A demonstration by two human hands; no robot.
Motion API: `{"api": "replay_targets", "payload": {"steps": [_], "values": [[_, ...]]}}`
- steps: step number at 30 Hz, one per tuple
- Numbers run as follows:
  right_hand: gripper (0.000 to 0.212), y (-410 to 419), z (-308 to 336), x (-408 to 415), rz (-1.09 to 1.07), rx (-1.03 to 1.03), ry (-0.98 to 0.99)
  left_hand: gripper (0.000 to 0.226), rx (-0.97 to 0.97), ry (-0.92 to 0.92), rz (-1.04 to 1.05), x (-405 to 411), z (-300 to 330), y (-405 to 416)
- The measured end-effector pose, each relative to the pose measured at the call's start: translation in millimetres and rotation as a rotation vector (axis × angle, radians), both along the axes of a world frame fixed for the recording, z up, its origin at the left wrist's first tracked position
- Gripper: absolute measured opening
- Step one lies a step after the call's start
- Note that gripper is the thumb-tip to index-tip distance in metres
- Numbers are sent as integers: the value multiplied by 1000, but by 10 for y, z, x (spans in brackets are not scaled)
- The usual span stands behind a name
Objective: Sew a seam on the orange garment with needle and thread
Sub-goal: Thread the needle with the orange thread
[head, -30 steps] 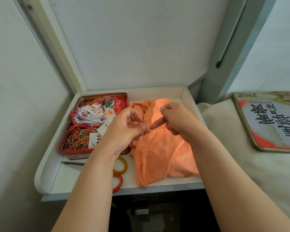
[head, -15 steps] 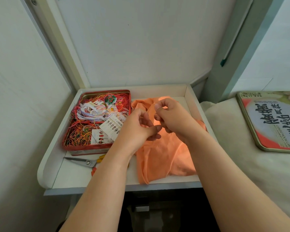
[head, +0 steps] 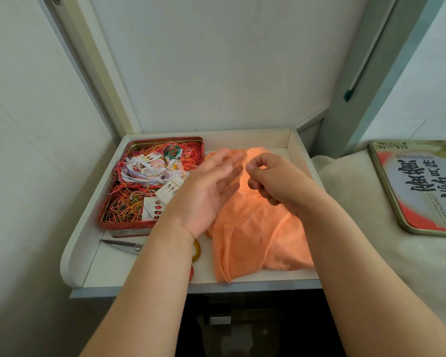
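Hands, 2, both over the white table (head: 150, 276). Left hand (head: 206, 191) has its fingers straight and spread, palm turned inward, holding nothing; it hangs above the left edge of the orange garment (head: 255, 240). Right hand (head: 273, 181) has its fingers curled, thumb and forefinger pinching a thin orange thread (head: 236, 163) that runs up between the 2 hands. Needle (head: 252, 215): 1 thin pale sliver lying on the cloth below the right hand, too fine to be sure of, and I can't tell if the thread joins it.

Garment, 1 pc, crumpled on the right half of the table, front edge at the table's near lip.

Red tin (head: 129, 225), 1, open, at the table's left rear, just beside the garment, full of tangled threads in orange, red, white, green, w/ a few small white cards on top. Scissors (head: 129, 246), 1 pair, in front of the tin, blades pointing left, yellow and red handle loops partly hidden under the left forearm.

Tin lid (head: 422, 191), 1, printed w/ large characters, lies on the pale bed (head: 358, 215) at right, well apart from the table things.
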State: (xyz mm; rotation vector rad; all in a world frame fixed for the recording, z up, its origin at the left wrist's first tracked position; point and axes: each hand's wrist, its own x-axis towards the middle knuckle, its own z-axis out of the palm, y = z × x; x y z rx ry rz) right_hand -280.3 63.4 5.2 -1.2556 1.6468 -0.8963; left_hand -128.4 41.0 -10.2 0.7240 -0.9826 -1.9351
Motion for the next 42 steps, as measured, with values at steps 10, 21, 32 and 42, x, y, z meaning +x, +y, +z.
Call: {"api": "replay_targets", "payload": {"steps": [10,21,32,42], "values": [[16,-109,-167,-267,-204,40,398,32,346,348,553,297,-120,-261],[10,-47,-86,364,-98,-121,54,29,132,289,390,-44,-36,-131],[10,-96,-167,-171,-225,-25,452,31,203,353,602,280,-75,-273],[11,-2,28,300,-200,-187,-245,29,-370,-375,370,-52,21,-9]]}}
